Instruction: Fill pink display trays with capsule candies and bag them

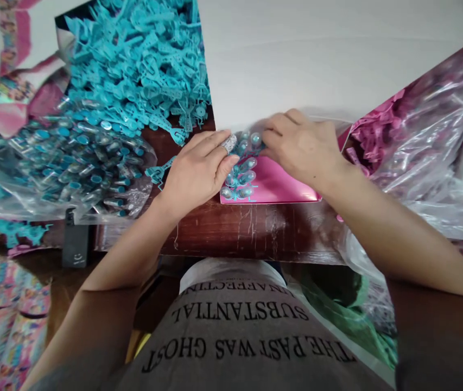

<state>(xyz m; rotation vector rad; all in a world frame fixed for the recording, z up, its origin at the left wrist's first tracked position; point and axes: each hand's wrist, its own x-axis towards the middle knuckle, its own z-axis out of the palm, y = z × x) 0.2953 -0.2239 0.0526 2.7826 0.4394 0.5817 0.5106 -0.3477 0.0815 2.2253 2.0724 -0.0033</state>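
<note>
Head view: half curled, the left hand (196,171) sits against the clear capsules (246,177) at the left of the pink panel (286,182); the right hand (302,144) bends by their far end (I cannot tell whether either grasps one). A sideways nudge could scatter those capsules. Turquoise pieces (141,60) lie far left.
</note>
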